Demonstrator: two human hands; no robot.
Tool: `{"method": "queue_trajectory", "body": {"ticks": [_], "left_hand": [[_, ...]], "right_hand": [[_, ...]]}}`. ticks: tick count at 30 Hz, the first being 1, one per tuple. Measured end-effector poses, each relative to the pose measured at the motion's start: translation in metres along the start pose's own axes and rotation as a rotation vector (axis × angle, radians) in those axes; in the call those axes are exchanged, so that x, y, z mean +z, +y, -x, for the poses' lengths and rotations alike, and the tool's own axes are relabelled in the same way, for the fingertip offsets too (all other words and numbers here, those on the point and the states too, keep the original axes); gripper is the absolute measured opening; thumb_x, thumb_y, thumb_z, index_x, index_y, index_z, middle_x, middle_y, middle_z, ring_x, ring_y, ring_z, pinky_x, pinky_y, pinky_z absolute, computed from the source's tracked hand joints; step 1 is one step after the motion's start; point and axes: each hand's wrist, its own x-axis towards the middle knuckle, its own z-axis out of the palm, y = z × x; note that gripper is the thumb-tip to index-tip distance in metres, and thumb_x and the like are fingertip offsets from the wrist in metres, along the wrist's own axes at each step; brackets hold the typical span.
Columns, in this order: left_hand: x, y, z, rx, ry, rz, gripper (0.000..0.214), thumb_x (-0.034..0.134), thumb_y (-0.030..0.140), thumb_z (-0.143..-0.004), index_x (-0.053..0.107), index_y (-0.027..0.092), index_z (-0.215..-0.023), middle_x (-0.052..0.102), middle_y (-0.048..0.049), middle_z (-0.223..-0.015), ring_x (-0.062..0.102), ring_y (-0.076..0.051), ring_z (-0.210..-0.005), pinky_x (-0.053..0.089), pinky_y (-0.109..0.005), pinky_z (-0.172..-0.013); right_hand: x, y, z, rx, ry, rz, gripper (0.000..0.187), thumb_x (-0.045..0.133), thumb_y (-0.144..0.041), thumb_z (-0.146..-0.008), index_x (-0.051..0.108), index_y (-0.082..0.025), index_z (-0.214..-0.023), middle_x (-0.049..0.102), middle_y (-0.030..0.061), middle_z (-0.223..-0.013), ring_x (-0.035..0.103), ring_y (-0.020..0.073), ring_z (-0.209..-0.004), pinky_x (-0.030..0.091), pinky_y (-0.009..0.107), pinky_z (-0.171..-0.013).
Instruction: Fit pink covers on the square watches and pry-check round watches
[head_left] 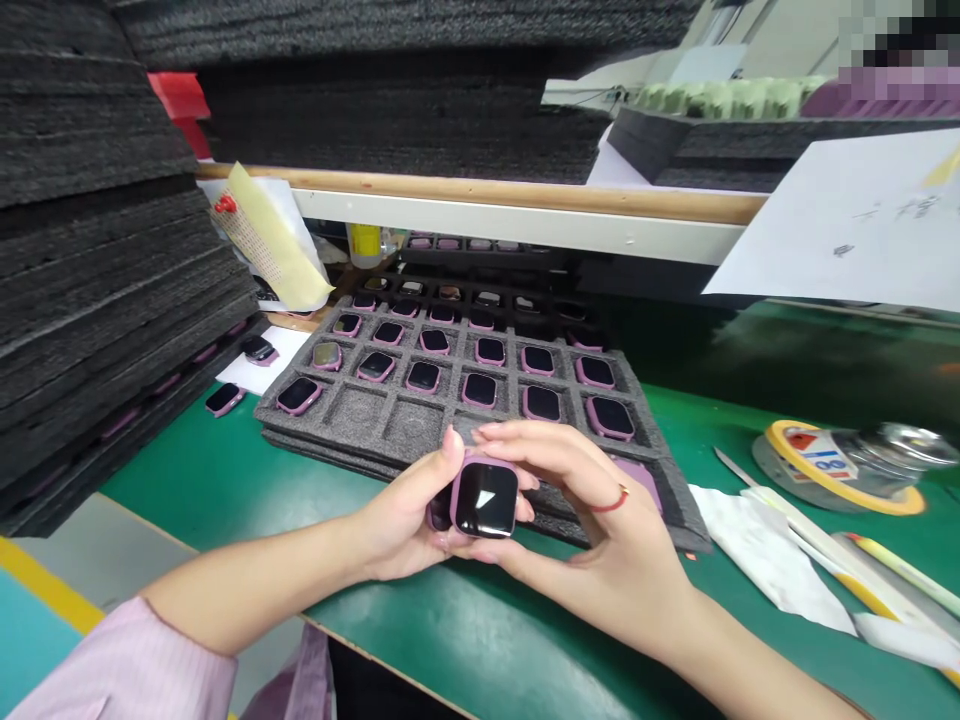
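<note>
The pink-framed watch (485,498) is held between the left hand (405,515) and the right hand (585,530), with its black screen facing up. The hands are close together and are touching at the fingertips, both curled around the watch. The watch is gripped by its edges, with the right fingers (517,435) laid along the top and the right thumb (487,555) beneath it. A dark object (439,510) is partly hidden in the left hand, and what it is cannot be told. A red ring (611,500) is worn on the right hand.

Just beyond the hands, a grey foam tray (356,415) is filled with rows of similar watches, with a few pockets left bare. More watches (225,399) lie on the green mat (480,640) to the left of the hands, beside tall foam stacks (97,260). To the right of the hands, a white cloth (765,550) and a tape roll (844,465) are placed.
</note>
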Motion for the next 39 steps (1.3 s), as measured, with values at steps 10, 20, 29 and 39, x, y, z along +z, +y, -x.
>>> {"method": "queue_trajectory", "body": {"ticks": [10,20,29,39], "left_hand": [[0.003,0.002,0.000,0.049,-0.119,0.045,0.059,0.069,0.069,-0.078,0.070,0.012,-0.094,0.066,-0.0031,-0.076,0.034,-0.001,-0.040,0.019,-0.018,-0.041],[0.007,0.005,0.002,0.031,-0.063,0.017,0.061,0.073,0.071,-0.072,0.065,0.013,-0.090,0.055,0.0028,-0.066,0.028,-0.001,-0.039,0.016,-0.019,-0.040],[0.007,0.003,0.002,0.079,-0.054,-0.094,0.057,0.068,0.071,-0.077,0.055,0.016,-0.079,0.042,0.0085,-0.054,0.022,-0.002,-0.038,0.017,-0.019,-0.039],[0.007,0.002,0.002,0.086,0.024,-0.070,0.056,0.067,0.069,-0.079,0.059,0.014,-0.088,0.061,0.0016,-0.067,0.027,-0.001,-0.035,0.013,-0.017,-0.033]], "right_hand": [[-0.017,-0.001,0.003,-0.017,0.239,-0.027,0.041,0.071,-0.008,-0.087,0.067,-0.030,-0.122,0.074,0.0041,-0.114,0.072,0.0221,-0.106,0.062,0.038,-0.094],[-0.027,-0.020,0.018,-0.138,-0.115,0.173,0.042,0.045,-0.018,-0.101,0.064,-0.035,-0.134,0.077,0.0001,-0.114,0.073,0.0228,-0.106,0.059,0.034,-0.098],[-0.008,-0.012,0.004,-0.253,-0.018,0.360,0.047,0.077,-0.032,-0.085,0.060,-0.024,-0.128,0.073,0.0075,-0.094,0.067,0.0242,-0.081,0.058,0.043,-0.073],[-0.004,-0.013,-0.002,-0.020,-0.027,0.112,0.044,0.076,-0.022,-0.084,0.056,-0.023,-0.123,0.069,0.0055,-0.101,0.064,0.0202,-0.090,0.055,0.036,-0.078]]}}
